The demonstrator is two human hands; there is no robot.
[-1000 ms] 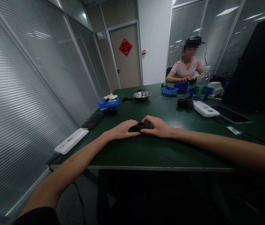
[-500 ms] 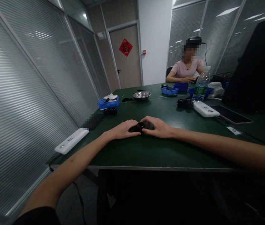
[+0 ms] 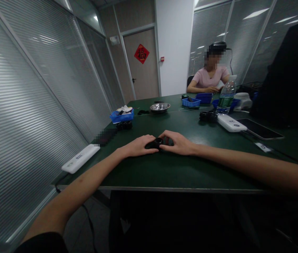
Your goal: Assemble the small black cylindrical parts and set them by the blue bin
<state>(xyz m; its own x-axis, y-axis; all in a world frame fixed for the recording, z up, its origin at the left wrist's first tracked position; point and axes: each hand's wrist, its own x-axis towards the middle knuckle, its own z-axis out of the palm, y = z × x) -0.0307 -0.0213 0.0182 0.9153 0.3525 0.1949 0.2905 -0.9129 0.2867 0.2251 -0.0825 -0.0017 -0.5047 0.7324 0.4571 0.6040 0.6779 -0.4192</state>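
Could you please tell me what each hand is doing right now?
Left hand: closed around the black object.
Right hand: curved at the same object; whether it grips cannot be told.

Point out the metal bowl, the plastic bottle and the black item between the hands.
Metal bowl (image 3: 159,111): head view, on its near wall.
Plastic bottle (image 3: 225,101): head view, on its green label.
Black item (image 3: 158,142): head view, on its ring-shaped top.
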